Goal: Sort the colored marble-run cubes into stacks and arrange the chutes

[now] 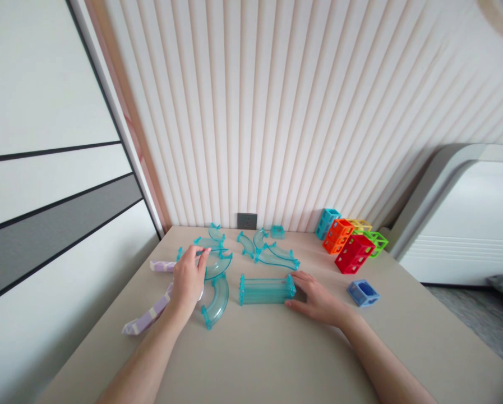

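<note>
Bare forearms point(156, 350) reach in from the near side over a beige table point(251, 365) in my remote view.
My left hand point(188, 280) pinches the rim of a curved turquoise track point(218, 268), left of center; a second curve point(220, 300) lies just nearer. My right hand point(314, 298) grips the right end of the stacked straight tracks point(263, 292), thumb near, fingers far. I see a purple-and-white strip point(150, 316) left, a blue block point(363, 293) right, and a red block point(354, 254) farther back.

On the table point(251, 359), stacked tracks point(262, 293) lie left of blocks point(352, 255).
</note>
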The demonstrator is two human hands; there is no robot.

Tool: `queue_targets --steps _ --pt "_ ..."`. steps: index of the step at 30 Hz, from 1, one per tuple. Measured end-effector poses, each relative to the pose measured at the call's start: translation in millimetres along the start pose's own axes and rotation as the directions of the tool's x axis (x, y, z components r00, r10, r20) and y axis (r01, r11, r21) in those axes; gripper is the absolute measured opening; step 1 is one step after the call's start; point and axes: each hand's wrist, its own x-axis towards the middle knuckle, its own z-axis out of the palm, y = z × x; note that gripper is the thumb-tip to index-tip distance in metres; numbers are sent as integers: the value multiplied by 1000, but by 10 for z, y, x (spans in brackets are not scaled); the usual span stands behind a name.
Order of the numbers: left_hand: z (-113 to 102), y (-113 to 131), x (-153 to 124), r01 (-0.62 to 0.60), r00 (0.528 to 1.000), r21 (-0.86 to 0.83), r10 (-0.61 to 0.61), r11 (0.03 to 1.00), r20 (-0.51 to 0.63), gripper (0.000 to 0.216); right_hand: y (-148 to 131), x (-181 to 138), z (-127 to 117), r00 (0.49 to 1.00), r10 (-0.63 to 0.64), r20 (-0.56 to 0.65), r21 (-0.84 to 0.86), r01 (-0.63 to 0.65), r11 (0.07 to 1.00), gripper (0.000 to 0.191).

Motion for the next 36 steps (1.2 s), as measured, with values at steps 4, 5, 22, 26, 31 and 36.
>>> queue_targets --steps 4,5,22,26,31,36 --pt "18 -14 -3 -67 997 20 68 998 -45 29 -7 -1 -2 1000 -12 -6 14 12 1000 45" --pt "20 -16 -5 -89 994 24 91 996 -54 28 -8 -1 -3 1000 -15 -8 17 15 1000 45" --pt "17 12 -10 -299 954 -7 299 954 6 14 -20 3 -12 999 -40 -11 11 40 999 37" --pt "24 5 -17 -282 958 0 282 959 44 17 0 -1 1 1000 -28 -8 10 28 1000 41" --pt "15 12 -28 -255 965 -4 255 967 66 19 -17 -2 -9 1000 -26 -8 20 27 999 42" --pt "3 9 -36 -256 963 -16 256 967 86 25 -43 11 -21 1000 -22 -7 25 22 999 39"
